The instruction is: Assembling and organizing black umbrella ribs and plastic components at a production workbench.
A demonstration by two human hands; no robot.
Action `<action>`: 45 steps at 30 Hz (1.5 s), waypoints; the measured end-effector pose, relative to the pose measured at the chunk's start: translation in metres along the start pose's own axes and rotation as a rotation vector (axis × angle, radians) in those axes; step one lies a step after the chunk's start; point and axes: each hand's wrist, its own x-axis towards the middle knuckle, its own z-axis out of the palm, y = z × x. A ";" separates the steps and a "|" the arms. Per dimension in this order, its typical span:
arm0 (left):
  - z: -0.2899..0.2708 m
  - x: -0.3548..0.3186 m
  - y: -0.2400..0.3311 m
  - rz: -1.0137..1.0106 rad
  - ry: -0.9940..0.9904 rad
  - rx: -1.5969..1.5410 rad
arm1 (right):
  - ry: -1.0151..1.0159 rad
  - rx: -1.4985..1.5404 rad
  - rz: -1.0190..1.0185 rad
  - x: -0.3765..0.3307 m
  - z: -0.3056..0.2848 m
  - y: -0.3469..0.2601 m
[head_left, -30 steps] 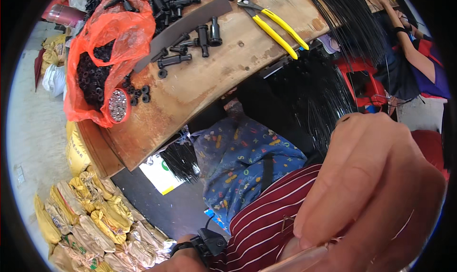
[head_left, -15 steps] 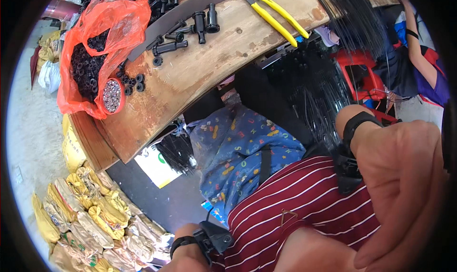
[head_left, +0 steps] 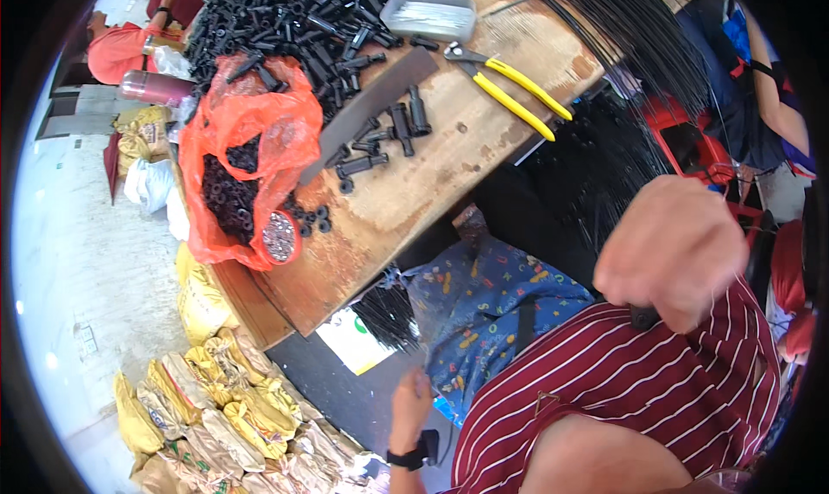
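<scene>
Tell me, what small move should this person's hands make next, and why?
Perhaps bring the left hand to the worn brown wooden bench: the hand is off the bench, with no object visible in it, while several black, plastic-looking tubular parts lie loose on top. The right hand is blurred, so whether it holds anything is unclear.

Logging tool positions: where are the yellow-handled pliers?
In the head view, the yellow-handled pliers lie on the wooden table, upper right of centre, beside the translucent tray and up-left of the right hand.
</scene>
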 end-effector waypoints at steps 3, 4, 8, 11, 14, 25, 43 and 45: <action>0.081 -0.023 -0.096 -0.165 -0.111 0.049 | 0.078 -0.309 0.128 -0.028 0.016 0.020; 0.064 -0.010 -0.101 -0.166 -0.094 0.057 | 0.018 -0.340 0.171 -0.035 0.015 0.028; 0.049 -0.009 -0.088 -0.134 -0.124 0.060 | -0.052 -0.371 0.276 -0.050 0.017 0.045; 0.038 -0.008 -0.079 -0.116 -0.159 0.056 | -0.077 -0.383 0.349 -0.053 0.012 0.047; 0.026 -0.003 -0.071 -0.093 -0.201 0.056 | -0.082 -0.366 0.384 -0.052 0.012 0.054; -0.009 0.027 -0.057 0.019 -0.414 0.055 | -0.218 -0.418 0.512 -0.053 0.001 0.067; -0.055 0.045 -0.104 0.158 -0.811 0.133 | -0.559 -0.337 0.889 -0.110 0.054 0.047; -0.068 0.052 -0.109 0.178 -0.859 0.174 | -0.542 -0.467 0.968 -0.135 0.051 0.032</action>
